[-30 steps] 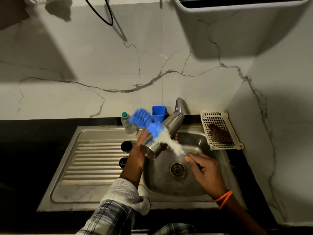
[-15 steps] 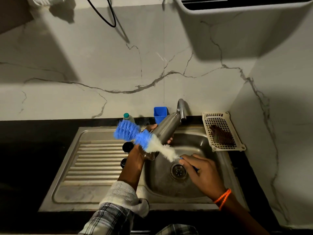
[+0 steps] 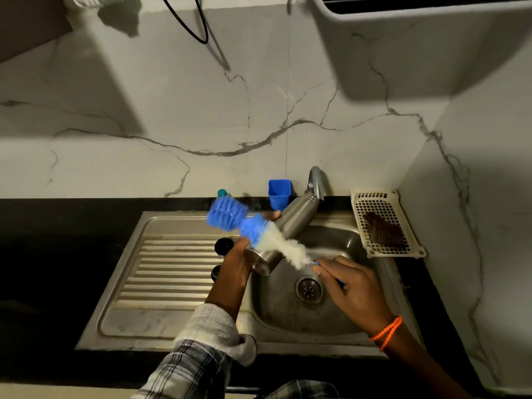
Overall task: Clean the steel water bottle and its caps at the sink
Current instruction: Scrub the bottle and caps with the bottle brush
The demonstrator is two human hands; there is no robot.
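My left hand (image 3: 234, 262) grips the steel water bottle (image 3: 290, 226) from behind, tilted over the sink basin (image 3: 339, 315), its base toward me and its neck up by the tap (image 3: 316, 182). My right hand (image 3: 349, 286) holds the handle of a long bottle brush (image 3: 259, 228) with blue and white bristles. The brush lies across the outside of the bottle, its blue tip over the drainboard. Two black caps (image 3: 224, 245) sit on the drainboard beside my left wrist, the nearer cap (image 3: 215, 272) partly hidden by it.
A ribbed steel drainboard (image 3: 161, 272) lies left of the basin. A blue cup (image 3: 278, 193) and a small green-capped bottle (image 3: 221, 193) stand at the back ledge. A white plastic basket (image 3: 384, 223) with a dark scrubber sits right of the tap. The drain (image 3: 308, 289) is open.
The brush has slid left across the bottle and then slightly back right, staying on its outer wall. Both hands keep their hold.
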